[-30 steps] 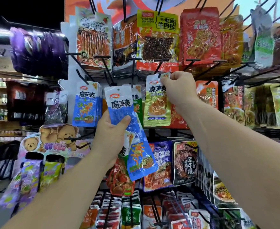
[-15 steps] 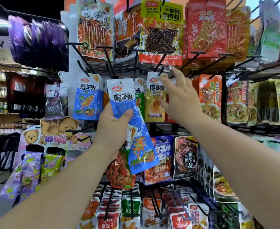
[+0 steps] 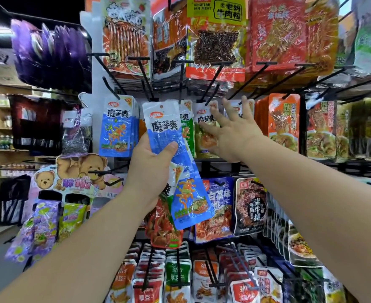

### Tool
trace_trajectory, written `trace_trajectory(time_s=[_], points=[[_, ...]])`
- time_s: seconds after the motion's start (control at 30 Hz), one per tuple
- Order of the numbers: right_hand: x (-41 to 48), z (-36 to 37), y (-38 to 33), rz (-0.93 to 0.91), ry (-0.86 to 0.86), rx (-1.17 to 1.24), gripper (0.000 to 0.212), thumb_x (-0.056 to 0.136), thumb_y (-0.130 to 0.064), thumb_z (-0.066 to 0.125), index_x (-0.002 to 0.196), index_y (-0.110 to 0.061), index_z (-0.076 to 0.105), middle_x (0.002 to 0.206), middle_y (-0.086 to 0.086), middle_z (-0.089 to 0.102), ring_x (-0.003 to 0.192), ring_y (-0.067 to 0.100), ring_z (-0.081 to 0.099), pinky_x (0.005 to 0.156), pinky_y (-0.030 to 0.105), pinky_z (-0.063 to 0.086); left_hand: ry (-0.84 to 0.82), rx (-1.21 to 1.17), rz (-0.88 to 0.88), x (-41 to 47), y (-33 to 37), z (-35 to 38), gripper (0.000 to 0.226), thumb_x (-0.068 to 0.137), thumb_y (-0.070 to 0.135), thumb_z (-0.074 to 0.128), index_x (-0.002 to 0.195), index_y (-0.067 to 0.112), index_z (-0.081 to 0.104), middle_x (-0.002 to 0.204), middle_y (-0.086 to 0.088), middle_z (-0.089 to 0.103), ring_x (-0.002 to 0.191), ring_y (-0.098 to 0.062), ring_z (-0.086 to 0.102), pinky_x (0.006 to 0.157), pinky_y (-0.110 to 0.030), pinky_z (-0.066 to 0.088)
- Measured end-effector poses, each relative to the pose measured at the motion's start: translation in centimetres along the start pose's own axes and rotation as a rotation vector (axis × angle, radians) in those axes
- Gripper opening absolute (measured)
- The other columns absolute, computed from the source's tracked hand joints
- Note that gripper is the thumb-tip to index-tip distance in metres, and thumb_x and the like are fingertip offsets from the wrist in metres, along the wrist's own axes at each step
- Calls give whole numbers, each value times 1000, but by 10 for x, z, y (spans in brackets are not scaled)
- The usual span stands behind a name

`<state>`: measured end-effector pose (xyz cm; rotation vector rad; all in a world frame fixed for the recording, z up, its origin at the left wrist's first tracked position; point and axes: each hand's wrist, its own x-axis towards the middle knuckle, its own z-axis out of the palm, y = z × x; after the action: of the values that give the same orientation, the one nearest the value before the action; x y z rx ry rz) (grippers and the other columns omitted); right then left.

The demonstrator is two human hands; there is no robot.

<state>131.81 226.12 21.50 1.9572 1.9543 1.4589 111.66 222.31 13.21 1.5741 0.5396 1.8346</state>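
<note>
Nearest, the left hand (image 3: pixel 151 169) is gripping a blue bunch (image 3: pixel 163 127) of packets, thumb pressing across the front and punched tops pointing up, likely so that each can be drawn off and hung in turn. Just right of the bunch, the right hand (image 3: pixel 234 132) is hovering open, fingers spread and holding nothing. Its fingertips are lying over a hanging yellow packet (image 3: pixel 203 121), though contact cannot be told. Behind the bunch a green packet (image 3: pixel 186 127) is hanging. Left of the bunch, a matching blue row (image 3: pixel 116 127) is hanging on its peg (image 3: pixel 112 89), probably where the bunch is heading.
</note>
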Motion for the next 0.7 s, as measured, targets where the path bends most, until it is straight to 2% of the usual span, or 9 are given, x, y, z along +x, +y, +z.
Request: trace_trajectory(time_s=[0.13,0.27,0.37,0.43,0.47,0.53,0.6,0.67,0.7], points=[[10,7,-6,3,-47,-16,76,100,-71,23,163,-42,-7,173,4,-13,155,39,-24,114,74,-18,1,-7,16,1,-1,0,25,104,7,59,111,32,62,96,24,77,92,-3,75,69,-18,59],[12,10,-9,4,-66,-10,78,99,-73,26,162,-42,-8,173,3,-10,155,40,-23,114,74,-19,6,-25,9,2,-4,0,25,104,6,59,116,28,63,103,17,79,97,-9,76,73,-24,62],[9,5,-11,-4,10,92,67,104,-61,30,164,-39,12,173,7,9,159,37,-10,119,71,-13,-10,-5,4,4,-4,0,26,104,7,60,120,28,63,102,19,78,96,-6,76,69,-18,59],[2,-3,-14,31,189,352,49,107,-47,37,151,-27,46,156,12,46,151,36,29,122,59,19,-24,19,0,3,-4,0,26,104,8,61,118,30,63,100,22,78,94,-3,75,69,-16,58],[-5,-10,-15,70,298,586,40,108,-42,39,133,-20,61,133,12,63,131,34,50,109,48,39,-29,28,-6,3,-2,0,25,104,8,62,115,30,63,98,22,78,94,-3,75,70,-17,59],[-20,-29,-20,153,359,1154,36,108,-41,46,100,-14,68,93,8,68,88,23,62,74,38,46,-39,64,-8,5,1,-1,24,103,8,63,114,29,64,99,18,79,94,-6,76,75,-23,60],[-32,-45,-27,170,238,1522,38,102,-50,57,105,-16,72,95,4,72,84,17,66,75,39,54,-58,153,42,5,8,-1,21,101,10,66,116,24,66,103,12,79,96,-9,75,79,-27,60],[-42,-54,-37,149,188,1644,47,90,-58,71,112,-16,74,104,3,74,91,16,68,87,45,59,-74,241,112,3,15,-1,18,100,13,69,116,22,68,105,8,78,95,-11,74,81,-32,60],[-47,-58,-42,157,194,1688,52,84,-60,75,108,-14,74,104,10,73,90,20,68,86,50,58,-73,260,136,2,18,-2,17,99,13,70,114,21,68,105,6,77,95,-11,74,82,-33,60]])
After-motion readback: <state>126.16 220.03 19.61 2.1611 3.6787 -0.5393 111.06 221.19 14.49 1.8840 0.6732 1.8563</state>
